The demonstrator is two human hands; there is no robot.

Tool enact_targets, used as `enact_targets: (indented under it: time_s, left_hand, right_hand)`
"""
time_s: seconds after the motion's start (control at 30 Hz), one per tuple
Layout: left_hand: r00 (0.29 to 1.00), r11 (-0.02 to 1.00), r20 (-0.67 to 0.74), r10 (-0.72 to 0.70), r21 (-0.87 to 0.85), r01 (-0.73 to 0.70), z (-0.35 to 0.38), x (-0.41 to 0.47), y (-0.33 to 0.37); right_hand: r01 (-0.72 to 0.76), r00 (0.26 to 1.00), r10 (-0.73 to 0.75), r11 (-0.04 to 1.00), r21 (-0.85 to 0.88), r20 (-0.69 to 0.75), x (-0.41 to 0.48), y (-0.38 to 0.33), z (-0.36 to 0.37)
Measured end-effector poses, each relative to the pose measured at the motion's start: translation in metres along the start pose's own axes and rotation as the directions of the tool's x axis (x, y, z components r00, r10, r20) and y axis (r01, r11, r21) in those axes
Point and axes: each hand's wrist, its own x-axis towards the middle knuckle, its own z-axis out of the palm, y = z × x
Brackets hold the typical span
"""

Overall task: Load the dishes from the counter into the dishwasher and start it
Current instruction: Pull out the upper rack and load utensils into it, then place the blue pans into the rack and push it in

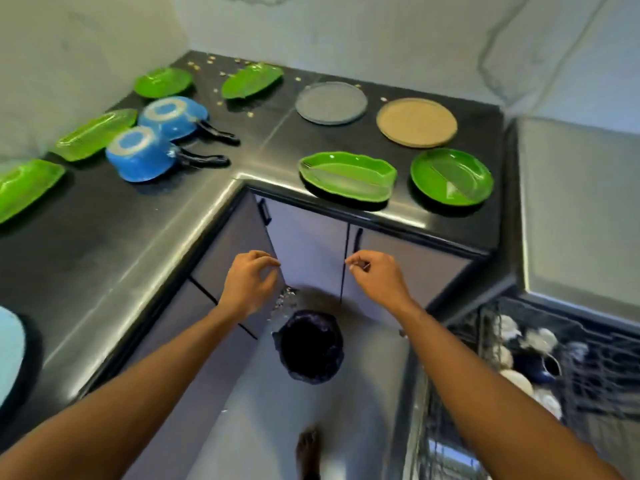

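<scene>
— How are the arms held?
— Both reach straight forward, bare forearms nearly parallel. The left hand (249, 282) and right hand (377, 277) hang in the air in front of the cabinet doors (311, 244), below the edge of the black counter (104, 237).
— And the fingers?
— The left hand's are loosely curled, thumb near the forefinger, with nothing in them. The right hand's fingertips are drawn together in a pinch (whether something tiny sits between them, I cannot tell).
— The dishes?
— All on the counter, well apart from the hands. Nearest the edge lie a green leaf-shaped plate (348, 181) and a green round plate (452, 176); behind them are a grey plate (331, 102) and a tan plate (417, 122). On the left stretch two blue saucepans (142, 154) rest upside down, handles pointing right, with more green plates (97, 133) around them.
— And at the right?
— A dishwasher rack (588, 372) sits at lower right, beside the right forearm, with white and dark crockery (516, 379) in it. A dark-lined bin (311, 344) stands on the floor between the arms.
</scene>
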Motion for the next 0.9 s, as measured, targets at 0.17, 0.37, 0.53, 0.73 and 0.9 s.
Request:
enact_targets:
  time_s: [0.17,0.37,0.53,0.73,0.9]
  left_hand:
    - [0.992,0.998,-0.113,-0.06,0.01,0.061,-0.023,0.028,-0.04]
    - [0.965,0.984,-0.22,-0.143,0.074,0.163,-0.051,0.066,-0.077]
    - [0.883,0.91,-0.29,-0.369,0.081,0.407,-0.066,0.095,-0.1]
    - [0.779,0.8,-0.325,-0.537,0.096,0.592,-0.073,0.124,-0.139]
    - [0.715,0.733,-0.343,-0.609,0.101,0.673,-0.082,0.148,-0.164]
  right_hand:
    - [0.102,0.995,-0.101,0.995,-0.023,0.02,0.068,-0.052,0.014]
    - [0.301,0.949,-0.299,0.954,-0.008,0.096,0.144,-0.107,0.045]
    - [0.388,0.891,-0.393,0.919,0.068,0.229,0.201,-0.143,0.087]
    - [0.48,0.821,-0.474,0.875,0.066,0.317,0.265,-0.185,0.131]
    - [0.549,0.789,-0.541,0.834,0.061,0.291,0.307,-0.23,0.174]
